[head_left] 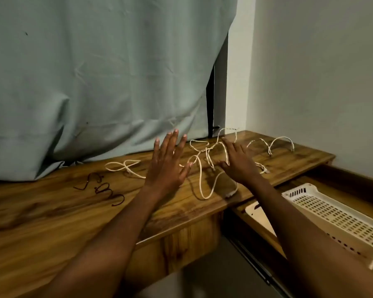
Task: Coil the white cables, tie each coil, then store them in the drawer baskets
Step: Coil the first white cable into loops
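Several white cables (202, 168) lie tangled and uncoiled on the wooden desk (52, 211), with loops reaching to the back right. My left hand (166, 164) hovers over the left part of the tangle, fingers straight and spread, holding nothing. My right hand (237, 162) lies flat, palm down, on the middle of the tangle, its fingers extended over the strands. Dark red ties (99, 188) lie loose on the desk to the left. A white perforated basket (332, 214) sits in the open drawer (353, 181) at the right.
A pale green curtain (95, 82) hangs down to the desk's back edge. A white wall (321, 82) closes the right side. The open drawer juts out below the desk's right end, and a second white basket (256, 214) shows beside the first.
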